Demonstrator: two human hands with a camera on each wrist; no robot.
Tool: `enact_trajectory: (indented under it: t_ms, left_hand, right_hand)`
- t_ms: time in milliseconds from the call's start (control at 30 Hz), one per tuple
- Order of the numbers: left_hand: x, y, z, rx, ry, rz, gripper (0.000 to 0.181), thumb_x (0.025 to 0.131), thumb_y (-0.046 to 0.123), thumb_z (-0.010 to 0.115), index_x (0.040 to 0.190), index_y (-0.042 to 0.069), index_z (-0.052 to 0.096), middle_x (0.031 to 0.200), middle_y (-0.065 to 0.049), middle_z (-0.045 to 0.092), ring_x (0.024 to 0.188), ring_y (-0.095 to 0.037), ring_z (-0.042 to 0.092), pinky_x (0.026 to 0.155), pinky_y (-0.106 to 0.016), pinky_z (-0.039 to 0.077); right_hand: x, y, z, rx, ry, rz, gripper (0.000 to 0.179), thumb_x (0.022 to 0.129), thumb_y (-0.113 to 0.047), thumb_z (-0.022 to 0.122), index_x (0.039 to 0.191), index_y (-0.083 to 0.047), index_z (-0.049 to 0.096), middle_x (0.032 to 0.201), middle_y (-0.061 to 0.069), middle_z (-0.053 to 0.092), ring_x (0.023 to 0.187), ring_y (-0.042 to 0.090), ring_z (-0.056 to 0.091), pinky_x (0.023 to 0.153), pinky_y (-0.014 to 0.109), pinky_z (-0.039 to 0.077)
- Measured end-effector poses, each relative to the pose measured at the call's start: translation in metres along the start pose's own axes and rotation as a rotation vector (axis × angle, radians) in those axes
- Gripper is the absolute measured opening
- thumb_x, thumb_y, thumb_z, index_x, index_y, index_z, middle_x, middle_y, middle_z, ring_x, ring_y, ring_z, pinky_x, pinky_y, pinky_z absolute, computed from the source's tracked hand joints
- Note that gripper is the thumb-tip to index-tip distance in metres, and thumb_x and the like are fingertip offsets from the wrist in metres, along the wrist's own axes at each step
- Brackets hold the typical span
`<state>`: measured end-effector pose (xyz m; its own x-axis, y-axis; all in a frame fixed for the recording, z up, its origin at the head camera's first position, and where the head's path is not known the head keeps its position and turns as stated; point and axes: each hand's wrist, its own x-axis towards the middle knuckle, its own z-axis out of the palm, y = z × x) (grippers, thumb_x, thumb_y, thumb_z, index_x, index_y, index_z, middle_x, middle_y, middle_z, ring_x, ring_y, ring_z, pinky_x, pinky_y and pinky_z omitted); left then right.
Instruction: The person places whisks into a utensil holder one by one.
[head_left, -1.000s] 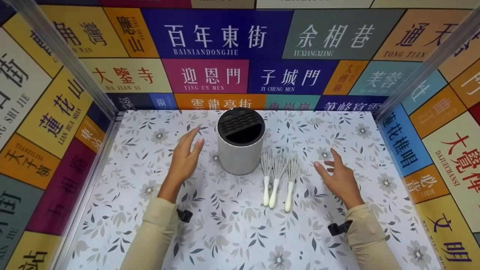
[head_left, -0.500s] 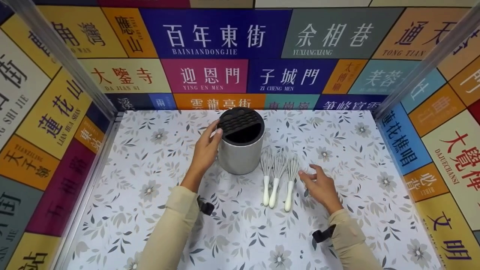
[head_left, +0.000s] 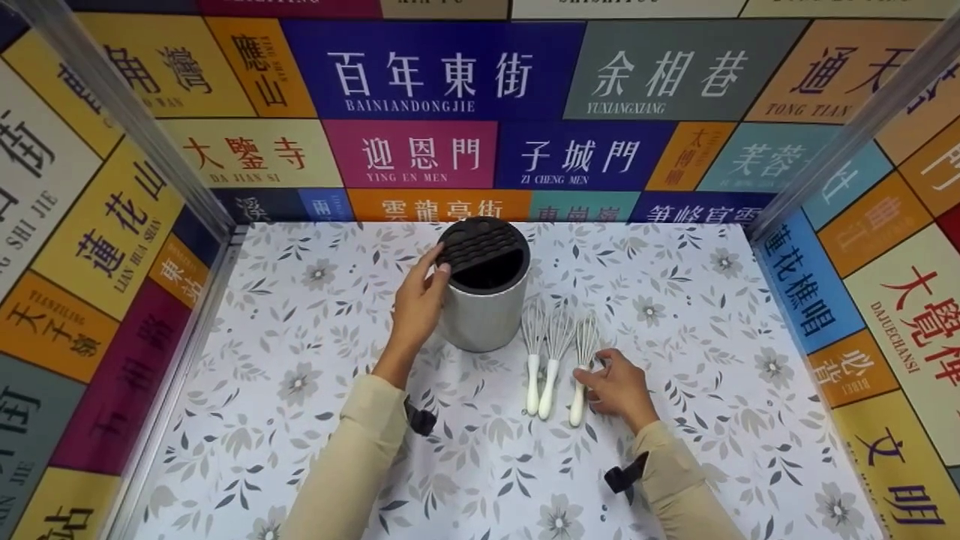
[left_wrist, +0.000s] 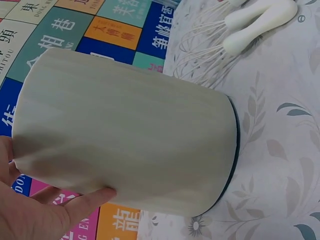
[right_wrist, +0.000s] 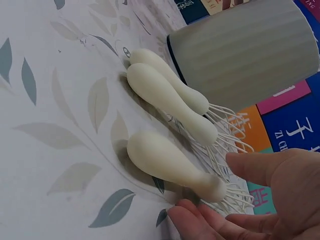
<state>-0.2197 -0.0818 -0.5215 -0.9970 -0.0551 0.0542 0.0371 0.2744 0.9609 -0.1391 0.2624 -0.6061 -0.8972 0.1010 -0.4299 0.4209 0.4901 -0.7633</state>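
The left hand (head_left: 420, 300) is resting with fingers spread against the side of the upright canister (head_left: 484, 322), probably to steady it. Two whisks (head_left: 547, 397) are lying beside the canister, handles toward the person, and the outer whisk (head_left: 577, 409) is lying just to their right. The right hand (head_left: 619, 382) is straddling its slim neck, thumb and fingers parted, seemingly for easy purchase; whether they are touching it, I cannot tell.

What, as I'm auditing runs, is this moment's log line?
Left hand: touching canister | right hand: at rightmost whisk | other whisks: on table
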Motion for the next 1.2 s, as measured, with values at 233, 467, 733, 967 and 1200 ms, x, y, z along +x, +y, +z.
enact_trajectory:
  t_ms: [233,467,733,967,1200]
  left_hand:
    - [0.0,0.0,0.0,-0.039,0.0,-0.015,0.044,0.105,0.046,0.052,0.149,0.039,0.051,0.16,0.001,0.043,0.139,-0.028,0.053,0.104,-0.045,0.053]
    - [0.001,-0.003,0.0,-0.062,-0.017,-0.03,0.043,0.105,0.045,0.053,0.148,0.041,0.052,0.161,0.003,0.042,0.138,-0.03,0.054,0.094,-0.048,0.057]
    - [0.005,-0.002,-0.002,-0.048,-0.01,-0.039,0.041,0.105,0.047,0.053,0.146,0.042,0.053,0.159,0.004,0.045,0.137,-0.03,0.055,0.088,-0.052,0.059]
    - [0.006,-0.001,-0.001,-0.048,-0.011,-0.038,0.041,0.105,0.047,0.051,0.146,0.043,0.053,0.16,0.006,0.044,0.138,-0.029,0.054,0.09,-0.049,0.058]
    - [0.004,-0.003,-0.002,-0.048,-0.009,-0.036,0.041,0.105,0.048,0.051,0.145,0.043,0.053,0.159,0.007,0.044,0.138,-0.029,0.053,0.091,-0.049,0.057]
  right_hand:
    - [0.003,0.001,0.007,0.026,-0.003,0.028,0.061,0.089,-0.02,0.076,0.142,-0.004,0.049,0.096,0.015,0.071,0.07,0.019,0.072,0.06,0.035,0.061]
    - [0.0,0.0,0.0,0.071,-0.005,0.057,0.059,0.089,-0.019,0.072,0.141,-0.005,0.048,0.097,0.016,0.07,0.069,0.019,0.072,0.059,0.036,0.061]
    - [-0.001,-0.017,-0.013,0.103,0.031,-0.004,0.064,0.092,-0.02,0.07,0.149,-0.007,0.042,0.11,0.015,0.066,0.078,0.019,0.074,0.067,0.039,0.063]
    - [-0.005,-0.051,-0.015,0.189,0.032,-0.091,0.067,0.094,-0.02,0.071,0.152,-0.013,0.038,0.118,0.018,0.062,0.085,0.023,0.075,0.071,0.042,0.063]
    - [-0.012,-0.091,-0.013,0.262,0.031,-0.182,0.068,0.094,-0.021,0.072,0.152,-0.016,0.039,0.121,0.016,0.061,0.089,0.023,0.074,0.071,0.042,0.063]
